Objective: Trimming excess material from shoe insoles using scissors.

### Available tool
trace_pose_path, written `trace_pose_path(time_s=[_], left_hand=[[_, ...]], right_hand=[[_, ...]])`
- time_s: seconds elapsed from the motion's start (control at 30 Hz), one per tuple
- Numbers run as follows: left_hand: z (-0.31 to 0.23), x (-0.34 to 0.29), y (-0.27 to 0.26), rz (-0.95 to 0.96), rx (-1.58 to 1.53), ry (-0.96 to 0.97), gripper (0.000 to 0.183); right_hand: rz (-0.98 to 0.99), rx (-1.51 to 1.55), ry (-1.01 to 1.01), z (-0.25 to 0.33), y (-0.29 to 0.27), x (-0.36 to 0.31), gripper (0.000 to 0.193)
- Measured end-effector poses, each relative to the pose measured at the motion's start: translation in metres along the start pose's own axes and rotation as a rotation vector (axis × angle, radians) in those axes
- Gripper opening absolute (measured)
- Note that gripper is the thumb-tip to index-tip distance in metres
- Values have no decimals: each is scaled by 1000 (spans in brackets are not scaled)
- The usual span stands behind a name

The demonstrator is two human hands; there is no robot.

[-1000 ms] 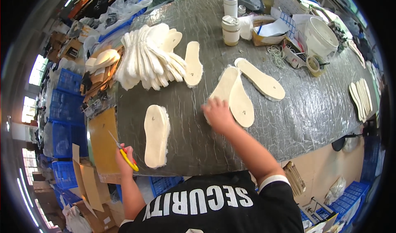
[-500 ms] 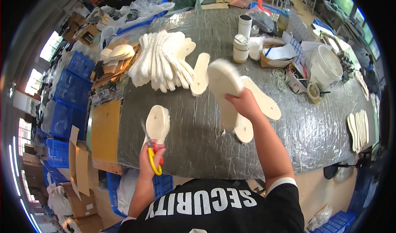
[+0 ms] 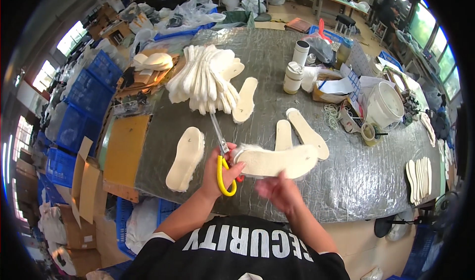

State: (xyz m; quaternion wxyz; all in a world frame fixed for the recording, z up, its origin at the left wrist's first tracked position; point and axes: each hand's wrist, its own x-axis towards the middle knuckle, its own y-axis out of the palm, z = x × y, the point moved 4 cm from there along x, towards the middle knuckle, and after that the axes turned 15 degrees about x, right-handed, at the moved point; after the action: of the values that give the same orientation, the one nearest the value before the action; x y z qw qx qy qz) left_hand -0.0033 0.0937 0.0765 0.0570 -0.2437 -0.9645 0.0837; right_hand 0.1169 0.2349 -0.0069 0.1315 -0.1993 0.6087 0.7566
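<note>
My left hand [image 3: 216, 178] is closed round a pair of scissors [image 3: 220, 142] with yellow and red handles, the blades pointing away from me. The same hand also grips one end of a cream fleecy insole [image 3: 277, 162], which lies level across to the right. My right hand [image 3: 282, 193] is just below the insole's near edge, its fingers smeared by motion. On the table left of my left hand lies a small stack of insoles [image 3: 185, 158]. Beyond the held insole are two others, a partly covered insole [image 3: 283, 134] and a longer insole [image 3: 309, 135].
A big heap of fleecy insoles [image 3: 203, 79] lies at the far left of the table [image 3: 163, 126], a single insole [image 3: 245, 100] beside it. Bottles [image 3: 293, 77], a white bucket [image 3: 383, 103] and clutter stand at the far right. A row of insoles [image 3: 419, 180] lies at the right edge.
My right hand has brought the insole left and nearer, and no longer clasps it as before. My left hand, with the scissors, has moved right from the small stack and now grips the insole's end.
</note>
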Motion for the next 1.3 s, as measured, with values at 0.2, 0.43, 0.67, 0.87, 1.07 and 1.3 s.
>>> trace_pose_path(time_s=[0.2, 0.43, 0.67, 0.87, 1.07, 1.3], left_hand=[[-31, -2, 4, 238, 91, -70, 44], [-37, 3, -1, 152, -169, -129, 39], [-53, -31, -35, 371, 771, 120, 48], [-57, -40, -19, 411, 890, 316, 47], [-35, -16, -8, 457, 301, -136, 44], [-33, -6, 5, 302, -2, -205, 37]], right_hand=[[193, -1400, -1061, 43, 104, -59, 66], [367, -751, -128, 31, 82, -3, 42], [216, -506, -333, 34, 66, -1, 28], [165, -461, -349, 24, 74, 1, 27], [286, -598, -267, 14, 84, -4, 22], [233, -626, -192, 21, 75, -12, 27]])
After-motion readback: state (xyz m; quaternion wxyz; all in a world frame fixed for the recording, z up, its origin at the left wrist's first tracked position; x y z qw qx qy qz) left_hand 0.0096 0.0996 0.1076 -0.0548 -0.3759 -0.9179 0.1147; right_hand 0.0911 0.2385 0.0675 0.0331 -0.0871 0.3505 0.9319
